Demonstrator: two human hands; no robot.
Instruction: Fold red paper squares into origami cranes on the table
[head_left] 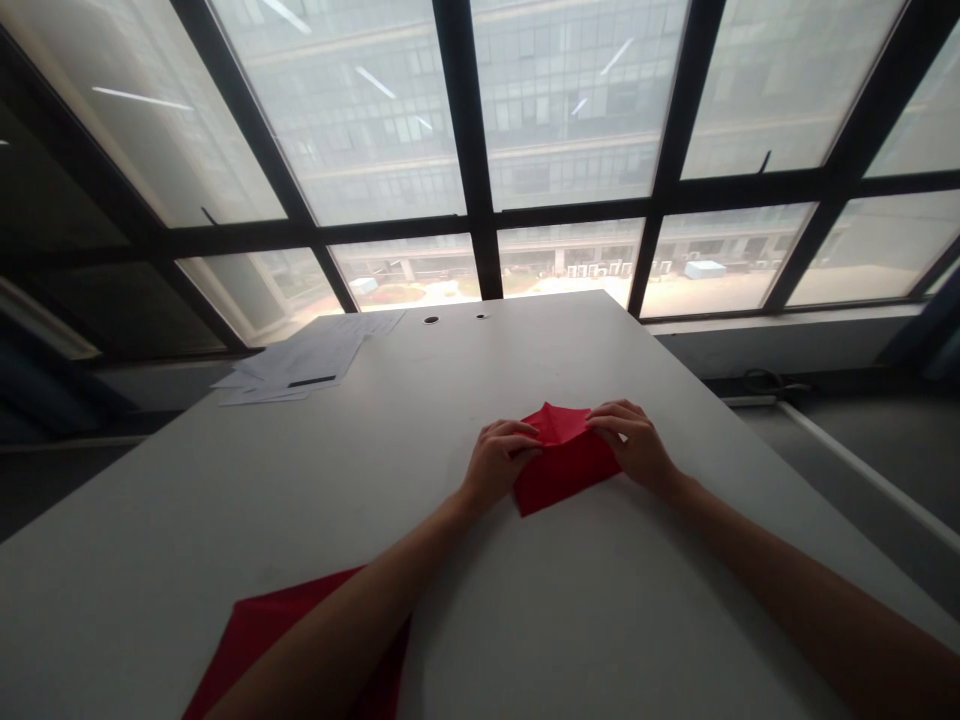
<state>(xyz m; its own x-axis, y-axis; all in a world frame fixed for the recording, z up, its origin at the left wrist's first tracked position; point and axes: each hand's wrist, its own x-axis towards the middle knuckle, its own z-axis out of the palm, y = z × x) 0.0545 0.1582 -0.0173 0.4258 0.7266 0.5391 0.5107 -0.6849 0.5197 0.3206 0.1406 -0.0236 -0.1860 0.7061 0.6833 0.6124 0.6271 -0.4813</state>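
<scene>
A piece of red paper, partly folded, lies on the white table in front of me, its far part raised between my hands. My left hand pinches its left side between thumb and fingers. On the opposite side, my right hand grips the right edge of the same paper, fingers on top and thumb below. Both hands are closed on it. Under my left forearm is a second, larger red sheet, partly covered by the arm and cut off by the bottom of the view.
The white table stretches toward large windows with dark frames. Several white papers lie at its far left, with a dark strip on them. Two round holes show near the far edge. A cable lies beyond the right edge.
</scene>
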